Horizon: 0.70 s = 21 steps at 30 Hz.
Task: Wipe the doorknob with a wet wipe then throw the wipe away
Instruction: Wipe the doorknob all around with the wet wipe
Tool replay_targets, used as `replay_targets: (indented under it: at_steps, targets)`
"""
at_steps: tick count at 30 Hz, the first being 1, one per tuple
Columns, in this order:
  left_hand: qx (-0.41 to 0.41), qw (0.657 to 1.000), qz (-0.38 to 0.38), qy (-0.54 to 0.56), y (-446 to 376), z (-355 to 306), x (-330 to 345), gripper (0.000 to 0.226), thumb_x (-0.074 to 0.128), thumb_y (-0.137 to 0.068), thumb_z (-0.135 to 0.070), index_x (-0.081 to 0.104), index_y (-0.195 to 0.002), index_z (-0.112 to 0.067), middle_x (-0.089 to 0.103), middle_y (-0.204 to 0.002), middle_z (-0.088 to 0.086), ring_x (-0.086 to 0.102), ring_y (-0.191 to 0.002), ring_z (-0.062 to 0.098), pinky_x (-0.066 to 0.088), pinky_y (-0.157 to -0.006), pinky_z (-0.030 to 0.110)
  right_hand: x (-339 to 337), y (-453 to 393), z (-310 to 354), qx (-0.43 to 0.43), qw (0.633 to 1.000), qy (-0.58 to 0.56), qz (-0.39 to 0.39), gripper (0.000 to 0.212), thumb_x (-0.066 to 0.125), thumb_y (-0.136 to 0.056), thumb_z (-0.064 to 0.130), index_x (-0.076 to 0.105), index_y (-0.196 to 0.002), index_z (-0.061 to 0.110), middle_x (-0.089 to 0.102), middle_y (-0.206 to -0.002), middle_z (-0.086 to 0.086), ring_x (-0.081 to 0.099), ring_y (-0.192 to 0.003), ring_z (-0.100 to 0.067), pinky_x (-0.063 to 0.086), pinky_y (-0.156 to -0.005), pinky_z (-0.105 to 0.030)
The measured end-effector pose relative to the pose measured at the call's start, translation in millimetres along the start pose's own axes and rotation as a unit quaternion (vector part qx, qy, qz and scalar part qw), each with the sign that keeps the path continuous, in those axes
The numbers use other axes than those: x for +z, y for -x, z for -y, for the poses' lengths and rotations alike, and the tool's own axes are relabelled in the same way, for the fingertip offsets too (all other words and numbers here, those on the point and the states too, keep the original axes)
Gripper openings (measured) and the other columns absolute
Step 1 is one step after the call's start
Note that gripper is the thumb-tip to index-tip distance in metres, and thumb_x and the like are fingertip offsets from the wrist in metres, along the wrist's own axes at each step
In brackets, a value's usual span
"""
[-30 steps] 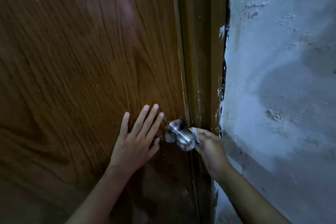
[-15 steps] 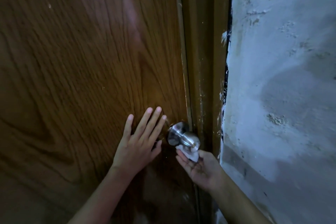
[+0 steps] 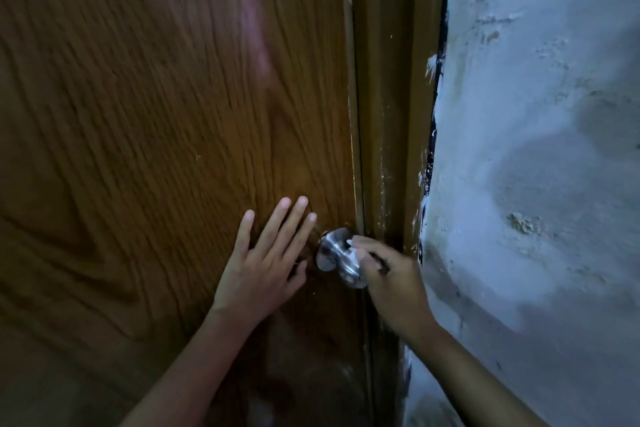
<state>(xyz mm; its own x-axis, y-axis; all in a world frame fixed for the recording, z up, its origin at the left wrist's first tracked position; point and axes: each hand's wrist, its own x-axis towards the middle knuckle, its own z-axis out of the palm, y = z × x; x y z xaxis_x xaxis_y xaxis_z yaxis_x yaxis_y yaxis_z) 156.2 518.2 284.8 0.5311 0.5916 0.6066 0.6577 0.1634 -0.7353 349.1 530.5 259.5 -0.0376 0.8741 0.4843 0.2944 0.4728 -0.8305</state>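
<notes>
A round silver doorknob [image 3: 333, 253] sticks out of the brown wooden door [image 3: 156, 114] near its right edge. My right hand [image 3: 394, 279] covers the knob's top and right side, fingers curled over a white wet wipe [image 3: 354, 252] pressed against the metal; only a small bit of the wipe shows under the fingers. My left hand [image 3: 263, 262] lies flat on the door just left of the knob, fingers straight and spread, not touching the knob.
A brown door frame [image 3: 391, 114] runs down just right of the knob. Beyond it stands a rough pale plastered wall [image 3: 536, 149], close to my right forearm. The light is dim.
My right hand, which was under the knob palm up with the wipe half a second ago, has swung up and over the knob's top and right side. My left hand has stayed flat on the door.
</notes>
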Motion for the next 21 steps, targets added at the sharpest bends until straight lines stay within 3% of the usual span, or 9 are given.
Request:
replay_targets:
  at_steps: [2,4,8,10,12,17,19,21]
  targets:
    - [0.001,1.0,0.003,-0.005,0.3,-0.3,0.1,0.069,0.029,-0.088,-0.049,0.017,-0.146,-0.014,0.002,-0.156,0.013,0.006,-0.141,0.027,-0.003,-0.114,0.052,5.1,2.3,-8.1,-0.171,0.976,0.131,0.022,0.025,0.05,-0.088,0.014,0.064,-0.108,0.01,0.064,-0.112,0.005,0.054,-0.11,-0.002,0.043,-0.099,-0.017]
    - [0.003,1.0,0.005,-0.009,0.8,-0.5,0.3,0.068,0.026,-0.088,-0.049,0.017,-0.146,-0.014,-0.003,-0.156,0.015,0.005,-0.142,0.027,-0.004,-0.114,0.052,8.1,5.4,-18.6,-0.302,0.92,0.247,0.037,0.025,0.05,-0.085,0.013,0.064,-0.105,0.008,0.069,-0.112,-0.006,0.057,-0.114,-0.014,0.044,-0.102,-0.036]
    - [0.006,1.0,0.005,-0.013,2.0,-0.1,0.8,0.068,0.026,-0.089,-0.049,0.016,-0.147,-0.014,-0.001,-0.156,0.015,0.007,-0.142,0.027,-0.003,-0.114,0.053,-1.3,9.2,-33.8,-0.421,0.848,0.314,0.073,0.026,0.051,-0.084,0.012,0.054,-0.109,0.009,0.054,-0.122,-0.008,0.047,-0.12,-0.02,0.032,-0.108,-0.042]
    - [0.005,1.0,0.007,-0.011,2.4,-0.3,0.2,0.069,0.026,-0.089,-0.049,0.016,-0.147,-0.013,-0.002,-0.156,0.015,0.007,-0.142,0.027,-0.003,-0.114,0.053,-9.4,11.0,-39.8,-0.426,0.852,0.292,0.092,0.026,0.046,-0.089,0.012,0.05,-0.115,0.01,0.045,-0.127,-0.005,0.042,-0.123,-0.017,0.026,-0.114,-0.032]
    - [0.004,1.0,0.009,-0.011,1.8,-0.7,-0.5,0.069,0.027,-0.088,-0.049,0.016,-0.146,-0.014,0.002,-0.156,0.014,0.007,-0.141,0.027,-0.003,-0.114,0.052,-15.7,9.4,-41.9,-0.383,0.88,0.269,0.085,0.025,0.036,-0.096,0.014,0.051,-0.117,0.013,0.053,-0.129,-0.004,0.042,-0.125,-0.013,0.02,-0.116,-0.024]
    - [0.002,1.0,0.007,-0.012,0.5,-0.9,-0.7,0.069,0.029,-0.087,-0.05,0.02,-0.146,-0.015,0.012,-0.154,0.007,0.009,-0.141,0.026,-0.001,-0.114,0.052,-11.8,-1.9,-29.1,-0.275,0.94,0.2,-0.015,0.026,0.047,-0.089,0.018,0.068,-0.102,0.008,0.072,-0.105,-0.008,0.063,-0.102,-0.011,0.05,-0.094,-0.033]
    - [0.002,1.0,0.008,-0.015,1.2,-0.5,-0.8,0.069,0.029,-0.088,-0.05,0.02,-0.146,-0.015,0.011,-0.154,0.008,0.008,-0.141,0.026,-0.002,-0.114,0.052,-4.4,-0.4,-26.3,-0.306,0.924,0.231,0.009,0.027,0.043,-0.092,0.02,0.067,-0.1,0.011,0.072,-0.107,-0.007,0.06,-0.107,-0.012,0.049,-0.096,-0.035]
    - [0.002,1.0,0.009,-0.016,1.6,0.0,-0.9,0.068,0.028,-0.088,-0.05,0.02,-0.146,-0.015,0.011,-0.154,0.009,0.007,-0.141,0.026,-0.003,-0.114,0.052,1.1,4.0,-30.6,-0.377,0.883,0.278,0.043,0.022,0.046,-0.091,0.017,0.067,-0.098,0.011,0.071,-0.109,-0.007,0.057,-0.111,-0.015,0.049,-0.097,-0.036]
